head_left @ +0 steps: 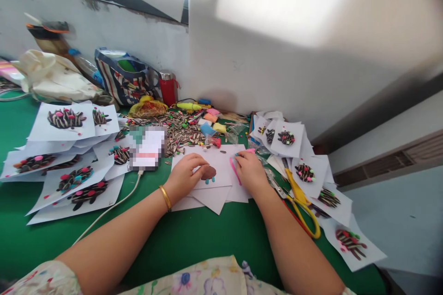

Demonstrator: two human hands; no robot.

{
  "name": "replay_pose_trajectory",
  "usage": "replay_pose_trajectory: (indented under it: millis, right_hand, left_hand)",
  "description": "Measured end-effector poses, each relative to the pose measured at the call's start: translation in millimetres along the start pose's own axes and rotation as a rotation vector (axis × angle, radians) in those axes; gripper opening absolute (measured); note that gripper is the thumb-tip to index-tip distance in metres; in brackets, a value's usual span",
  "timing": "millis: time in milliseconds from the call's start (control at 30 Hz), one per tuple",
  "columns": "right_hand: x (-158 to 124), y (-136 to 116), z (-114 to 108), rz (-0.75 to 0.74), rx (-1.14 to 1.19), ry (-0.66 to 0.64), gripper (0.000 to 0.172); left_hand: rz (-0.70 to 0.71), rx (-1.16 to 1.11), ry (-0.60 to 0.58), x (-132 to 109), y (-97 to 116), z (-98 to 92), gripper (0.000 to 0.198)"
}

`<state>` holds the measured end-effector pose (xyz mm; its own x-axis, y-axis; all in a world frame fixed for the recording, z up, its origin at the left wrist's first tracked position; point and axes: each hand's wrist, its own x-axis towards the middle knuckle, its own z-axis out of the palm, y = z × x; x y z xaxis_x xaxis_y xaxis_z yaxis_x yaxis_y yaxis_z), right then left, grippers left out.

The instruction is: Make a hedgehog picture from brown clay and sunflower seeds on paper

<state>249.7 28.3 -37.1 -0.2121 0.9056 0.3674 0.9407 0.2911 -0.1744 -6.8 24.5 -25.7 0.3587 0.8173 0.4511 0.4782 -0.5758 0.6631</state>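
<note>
A brown clay oval (209,173) with small teal clay pieces (210,180) at its lower edge lies on white paper (218,152) in front of me. My left hand (188,174) is curled at the oval's left side, thumb and forefinger closed against its edge. To the right, my right hand (249,169) is bent over the paper's right part with its fingers pinched. A speck of teal shows at its fingertips, but what they hold is too small to make out. Beside and under those fingers lies a pink-edged strip (236,171).
Sunflower seeds (185,129) and coloured clay packs (207,130) lie behind the paper. Seed-picture cards are stacked left (65,124) and right (308,175). Yellow-handled scissors (304,214) lie by my right forearm. A phone (147,147) trails a white cable (117,207). A red flask (168,90) stands behind.
</note>
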Motion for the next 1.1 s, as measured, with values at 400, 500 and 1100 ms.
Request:
replay_pose_trajectory:
  millis: [400, 500, 1100]
  right_hand:
    - [-5.0, -17.9, -6.5, -0.029, 0.070, 0.053, 0.026]
    - [-5.6, -21.3, -5.1, -0.039, 0.103, 0.065, 0.025]
    - [-5.4, -27.3, -9.9, -0.063, 0.138, 0.035, 0.023]
  left_hand:
    - [-0.218, 0.394, -0.327, 26.6, 27.1, -22.2, 0.032]
    - [-0.222, 0.674, -0.315, 52.5, 12.8, -29.9, 0.034]
    - [-0.351, 0.542, -0.251, 146.7, -90.9, -1.7, 0.031]
